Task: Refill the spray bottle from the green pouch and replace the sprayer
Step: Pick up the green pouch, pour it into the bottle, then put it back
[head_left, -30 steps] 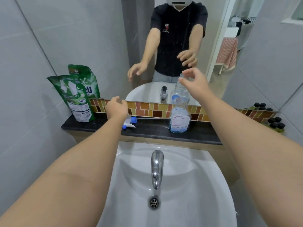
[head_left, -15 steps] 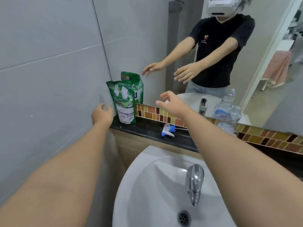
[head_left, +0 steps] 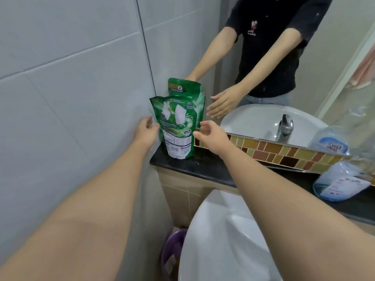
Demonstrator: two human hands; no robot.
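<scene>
Fingers: left hand [head_left: 146, 132] and right hand [head_left: 211, 136] were spread loosely, holding nothing, one either side of the green pouch [head_left: 176, 126].
Pouch: stood upright on the black ledge [head_left: 205, 169], in the wall corner (not yet lifted).
Spray bottle [head_left: 343, 182]: blurred, on the ledge well to the right; sprayer not visible.
Progress: judged early; pickup, pouring and refitting the sprayer remained.

hands brought up to the pouch
the pouch [head_left: 176, 126] is now flanked closely by left hand [head_left: 145, 132] and right hand [head_left: 211, 136].
</scene>
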